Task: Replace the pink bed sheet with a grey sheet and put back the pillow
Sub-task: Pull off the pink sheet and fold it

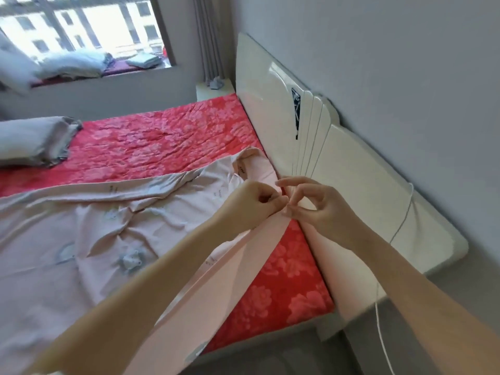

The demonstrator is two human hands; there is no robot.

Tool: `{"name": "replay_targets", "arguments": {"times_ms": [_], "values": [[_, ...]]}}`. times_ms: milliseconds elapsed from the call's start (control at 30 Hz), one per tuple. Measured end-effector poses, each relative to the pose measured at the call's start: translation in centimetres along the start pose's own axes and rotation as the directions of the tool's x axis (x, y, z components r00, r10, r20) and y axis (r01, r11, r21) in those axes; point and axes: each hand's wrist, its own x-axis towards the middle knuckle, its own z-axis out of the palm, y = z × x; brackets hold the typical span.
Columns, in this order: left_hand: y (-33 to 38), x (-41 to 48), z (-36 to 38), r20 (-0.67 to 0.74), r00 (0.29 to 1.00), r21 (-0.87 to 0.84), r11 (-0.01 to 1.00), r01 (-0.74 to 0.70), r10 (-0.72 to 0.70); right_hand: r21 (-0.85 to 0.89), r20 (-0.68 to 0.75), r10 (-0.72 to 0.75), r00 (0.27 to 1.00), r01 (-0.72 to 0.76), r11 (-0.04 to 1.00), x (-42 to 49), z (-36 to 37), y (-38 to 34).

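The pink bed sheet point(81, 226) lies rumpled over the near half of the bed, peeled back from the red floral mattress pad point(151, 142). My left hand point(254, 204) and my right hand point(316, 204) meet at the sheet's edge near the headboard, each pinching the pink fabric between thumb and fingers. A folded strip of the sheet runs from my hands down toward me. A grey folded bundle point(32, 142), either the grey sheet or a pillow, rests on the far left of the bed.
A glossy white headboard point(338, 163) stands against the wall on the right. A thin white cord point(400, 226) hangs over it. Folded bedding point(73, 66) sits on the window ledge at the back, and a small nightstand point(215, 89) stands in the corner.
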Motion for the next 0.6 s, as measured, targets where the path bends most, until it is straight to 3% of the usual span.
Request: {"name": "replay_targets", "arguments": {"times_ms": [133, 233, 433, 600], "values": [[3.8, -1.0, -0.4, -0.081, 0.996, 0.226, 0.974, -0.019, 0.039, 0.086, 0.097, -0.091, 0.991, 0.083, 0.993, 0.8, -1.6, -0.7], [5.6, -2.1, 0.1, -0.17, 0.985, 0.27, 0.963, 0.014, 0.033, 0.055, 0.132, -0.165, 0.977, 0.16, 0.986, 1.0, -2.5, -1.4], [6.4, -3.7, 3.0, -0.234, 0.972, 0.135, 0.99, 0.043, -0.01, -0.024, 0.172, -0.226, 0.959, 0.233, 0.972, 0.0, -5.0, -1.9], [6.4, -3.7, 3.9, -0.308, 0.951, 0.115, 0.993, 0.036, 0.001, -0.015, 0.162, -0.138, 0.977, 0.142, 0.99, -0.9, -5.5, -1.5]]}}
